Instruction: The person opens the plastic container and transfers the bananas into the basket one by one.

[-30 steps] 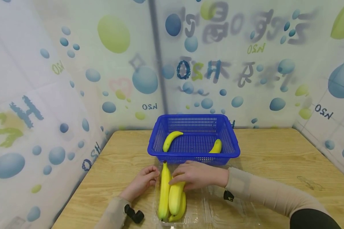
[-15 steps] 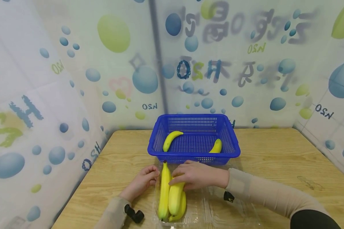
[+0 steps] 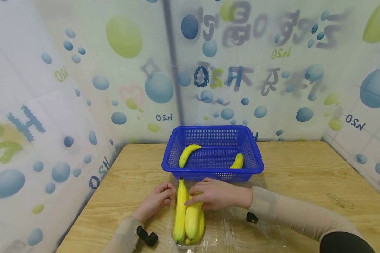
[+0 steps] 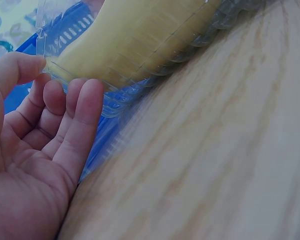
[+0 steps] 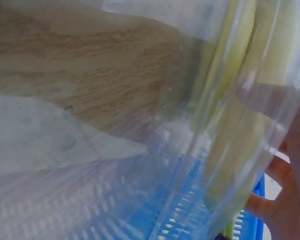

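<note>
In the head view, several yellow bananas lie side by side at the left of a clear plastic container. One long banana runs along its left wall with the stem pointing away from me. My right hand reaches over from the right and grips the upper part of the middle banana, which partly covers another banana. My left hand pinches the container's left rim near its far corner. In the left wrist view, thumb and index finger of the left hand meet at the clear edge.
A blue perforated basket stands just behind the container. Inside it are a curved banana at the left and another banana at the right front. The container's clear lid lies flat to the right on the wooden table.
The head view has shifted very slightly. Both hands keep their places, the left at the container's rim and the right on the banana.
</note>
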A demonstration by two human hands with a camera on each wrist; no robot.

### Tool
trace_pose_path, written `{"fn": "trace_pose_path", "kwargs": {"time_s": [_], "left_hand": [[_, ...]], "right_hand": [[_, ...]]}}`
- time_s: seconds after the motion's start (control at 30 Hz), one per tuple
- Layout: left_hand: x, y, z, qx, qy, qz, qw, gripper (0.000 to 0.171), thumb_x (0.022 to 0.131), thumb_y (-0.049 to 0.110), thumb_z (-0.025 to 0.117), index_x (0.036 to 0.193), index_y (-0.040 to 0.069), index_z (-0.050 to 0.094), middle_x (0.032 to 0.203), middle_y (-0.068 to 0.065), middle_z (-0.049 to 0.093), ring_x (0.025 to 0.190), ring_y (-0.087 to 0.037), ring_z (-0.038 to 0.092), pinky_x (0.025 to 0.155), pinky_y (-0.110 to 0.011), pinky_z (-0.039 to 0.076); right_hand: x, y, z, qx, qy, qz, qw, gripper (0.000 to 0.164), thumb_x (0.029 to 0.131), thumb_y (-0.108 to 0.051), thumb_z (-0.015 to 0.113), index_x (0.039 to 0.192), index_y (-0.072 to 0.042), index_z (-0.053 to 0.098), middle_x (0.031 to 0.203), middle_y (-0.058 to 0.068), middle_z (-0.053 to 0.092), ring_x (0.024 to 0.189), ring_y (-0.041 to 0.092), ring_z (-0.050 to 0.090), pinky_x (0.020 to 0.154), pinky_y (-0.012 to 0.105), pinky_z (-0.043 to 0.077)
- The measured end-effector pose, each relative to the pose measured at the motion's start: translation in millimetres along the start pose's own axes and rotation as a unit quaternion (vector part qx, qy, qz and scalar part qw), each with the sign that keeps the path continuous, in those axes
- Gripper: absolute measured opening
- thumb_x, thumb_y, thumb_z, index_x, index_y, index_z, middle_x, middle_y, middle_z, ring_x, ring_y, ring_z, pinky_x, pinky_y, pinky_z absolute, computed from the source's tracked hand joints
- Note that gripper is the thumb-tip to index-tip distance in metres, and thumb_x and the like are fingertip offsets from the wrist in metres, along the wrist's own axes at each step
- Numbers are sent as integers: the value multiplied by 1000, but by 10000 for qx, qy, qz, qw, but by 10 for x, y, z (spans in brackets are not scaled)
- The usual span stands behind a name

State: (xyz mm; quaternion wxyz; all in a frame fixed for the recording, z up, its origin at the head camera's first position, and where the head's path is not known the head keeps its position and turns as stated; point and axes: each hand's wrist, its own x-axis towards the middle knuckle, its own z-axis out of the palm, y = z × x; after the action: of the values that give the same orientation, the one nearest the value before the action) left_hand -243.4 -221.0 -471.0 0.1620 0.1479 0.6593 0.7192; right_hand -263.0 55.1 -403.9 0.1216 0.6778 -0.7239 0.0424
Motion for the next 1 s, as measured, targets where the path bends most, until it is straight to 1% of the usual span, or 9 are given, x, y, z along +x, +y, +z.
{"fn": "trace_pose_path", "kwargs": {"time_s": [0.17,0.47,1.0], "left_hand": [[-2,-2,-3,14,2,2,10000,6,99,11,53,93,9,52,82,0,52,72,-10,54,66,-25,50],[-4,-4,-4,-6,-23,-6,10000,6,99,11,53,93,8,52,82,0,52,72,-10,53,66,-24,50],[4,-6,-16,32,-14,-3,10000,6,99,11,52,93,10,53,81,1,52,72,-10,53,66,-25,51]], "right_hand": [[9,-15,12,-162,61,-54,9998,47,86,-25,74,131,-29,60,121,1,61,111,15,56,91,34,45],[3,-15,31,-281,97,-95,9995,46,87,-26,73,131,-29,60,121,0,61,111,14,56,92,34,45],[19,-24,-17,-228,-6,51,9997,44,89,-25,71,132,-29,59,122,-1,62,112,15,55,95,34,43]]}}
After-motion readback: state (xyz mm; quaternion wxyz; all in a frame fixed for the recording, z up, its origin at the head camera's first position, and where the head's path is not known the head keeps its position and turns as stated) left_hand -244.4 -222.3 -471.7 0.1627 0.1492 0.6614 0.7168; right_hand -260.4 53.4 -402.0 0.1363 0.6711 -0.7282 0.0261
